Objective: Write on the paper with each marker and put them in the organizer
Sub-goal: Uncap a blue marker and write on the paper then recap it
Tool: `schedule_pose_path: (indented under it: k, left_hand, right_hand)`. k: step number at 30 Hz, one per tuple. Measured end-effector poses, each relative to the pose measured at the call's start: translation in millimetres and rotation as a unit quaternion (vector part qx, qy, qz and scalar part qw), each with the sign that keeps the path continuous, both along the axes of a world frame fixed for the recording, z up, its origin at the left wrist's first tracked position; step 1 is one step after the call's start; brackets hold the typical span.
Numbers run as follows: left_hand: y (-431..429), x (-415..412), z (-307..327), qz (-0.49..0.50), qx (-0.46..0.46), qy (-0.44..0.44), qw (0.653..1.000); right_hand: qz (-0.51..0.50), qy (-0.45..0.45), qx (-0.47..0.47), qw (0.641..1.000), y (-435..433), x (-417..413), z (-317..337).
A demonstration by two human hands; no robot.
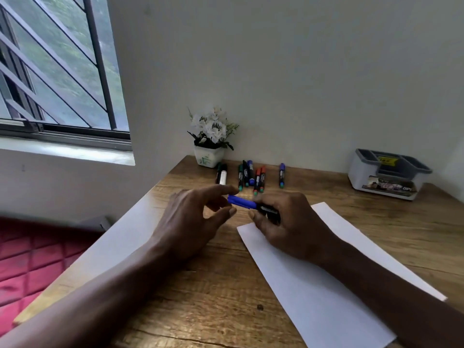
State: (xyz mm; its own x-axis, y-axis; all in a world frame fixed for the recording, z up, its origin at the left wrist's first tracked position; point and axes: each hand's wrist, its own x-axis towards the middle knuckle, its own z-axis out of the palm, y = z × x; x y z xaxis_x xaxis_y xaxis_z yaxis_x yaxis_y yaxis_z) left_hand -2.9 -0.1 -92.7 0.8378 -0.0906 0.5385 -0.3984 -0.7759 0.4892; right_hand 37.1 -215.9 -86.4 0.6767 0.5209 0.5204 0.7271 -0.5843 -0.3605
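1. Gripping the marker (244, 204) by its barrel, right hand (283, 222) sits over the paper (313, 297), far-left corner.
2. Left hand (193, 217): left of paper, fingers loosely spread about the blue cap (contact unclear).
3. Organizer (361, 172): beyond paper, rightward; spare markers (261, 178) beyond it, leftward.

- The right hand (283, 222) grips the marker (242, 202) by its dark barrel, fingers curled round it and knuckles up. The blue cap sticks out of the fist on the thumb side.
- The left hand (195, 217) is on the cap side of the marker, back up and fingers loosely straight.
- Its index finger (226, 190) reaches just above the cap's tip. Its thumb (227, 213) lies below the tip, apart from it. The two are spread, not pinched.
- The left forearm (113, 285) runs from the lower left towards the marker.
- The right forearm (389, 285) runs from the lower right towards it.
- Both arms are bare.
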Motion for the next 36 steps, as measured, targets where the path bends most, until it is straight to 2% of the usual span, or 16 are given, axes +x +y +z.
schedule_pose_path:
  k: [6, 15, 22, 27, 29, 32, 36]
  left_hand:
    - [1, 1, -1, -0.034, -0.054, 0.012, 0.998]
    - [6, 5, -1, -0.061, -0.119, 0.033, 0.99]
    - [7, 7, -1, -0.069, -0.153, 0.021, 0.986]
    - [15, 20, 4, 0.013, -0.195, 0.052, 0.979]
    - [11, 31, 8, 0.038, -0.163, 0.064, 0.984]
    - [1, 48, 12, 0.062, -0.059, 0.052, 0.995]
    - [-4, 63, 7, 0.094, 0.059, 0.073, 0.991]
  right_hand:
    - [0.026, -0.022, -0.011, 0.999, -1, 3, -4]
    - [-0.005, -0.085, -0.019, 0.996, 2, -1, -7]
    - [-0.053, -0.059, -0.016, 0.997, 2, -2, -7]
    - [-0.14, -0.011, -0.066, 0.988, -5, -9, 0]
    - [-0.167, 0.018, -0.102, 0.981, -5, -13, 1]
    - [-0.178, 0.051, -0.137, 0.973, -4, -19, -2]
    - [-0.169, 0.042, -0.137, 0.975, -5, -18, -3]
